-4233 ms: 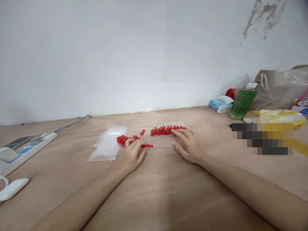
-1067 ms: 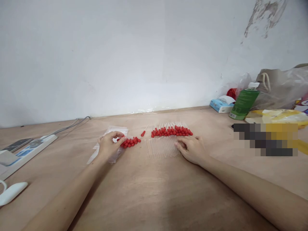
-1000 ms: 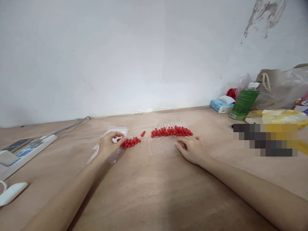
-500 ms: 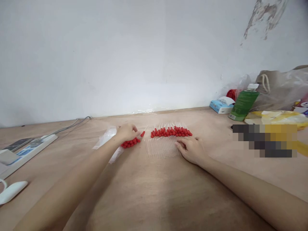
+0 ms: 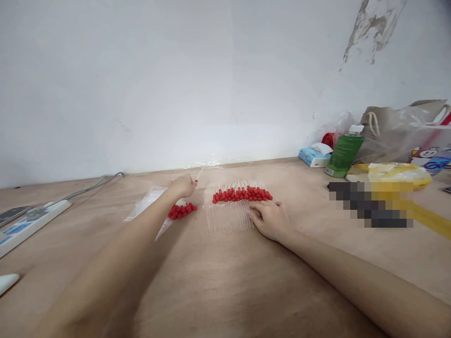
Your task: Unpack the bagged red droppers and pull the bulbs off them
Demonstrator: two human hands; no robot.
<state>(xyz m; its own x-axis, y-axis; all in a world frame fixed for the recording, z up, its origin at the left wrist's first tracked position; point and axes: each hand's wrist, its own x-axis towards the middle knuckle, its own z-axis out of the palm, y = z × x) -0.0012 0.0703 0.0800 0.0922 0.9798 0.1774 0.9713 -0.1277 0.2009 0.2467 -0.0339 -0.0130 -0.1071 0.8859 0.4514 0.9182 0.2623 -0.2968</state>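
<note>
Clear plastic bags (image 5: pixel 150 200), flat, left of centre: partly covered by the left forearm; a heap of red rubber caps (image 5: pixel 181 211) is placed at their right edge, partly on them.

Tissue box (image 5: pixel 314 158), blue and white, right of centre: a white tissue protrudes from its top.

Green bottle (image 5: pixel 343 154), white-capped, beside the tissue box: fill level cannot be told.

Beige bag (image 5: pixel 384 119), upper right: overlapped by clear plastic; contents unseen. Yellow-and-white bag (image 5: pixel 400 176), crumpled, below it. A pixelated dark patch (image 5: pixel 369 204) is set before these, its object unreadable.

Red-capped dropper (image 5: pixel 199 174), one, centre: pinched at its red end by the fingertips of the left hand (image 5: pixel 183 186), thin stem slanted to upper right, above the table (image 5: pixel 197 281).

Red-capped droppers (image 5: pixel 243 193), a packed row, centre: stems directed away.

Clear tubes (image 5: pixel 227 217), a row laid side by side just below: the right end is met by the half-curled right hand (image 5: pixel 271 219); whether any tube is gripped cannot be told.

Power strip (image 5: pixel 35 224), with grey cable (image 5: pixel 89 187), and dark phone (image 5: pixel 13 214): far left.
</note>
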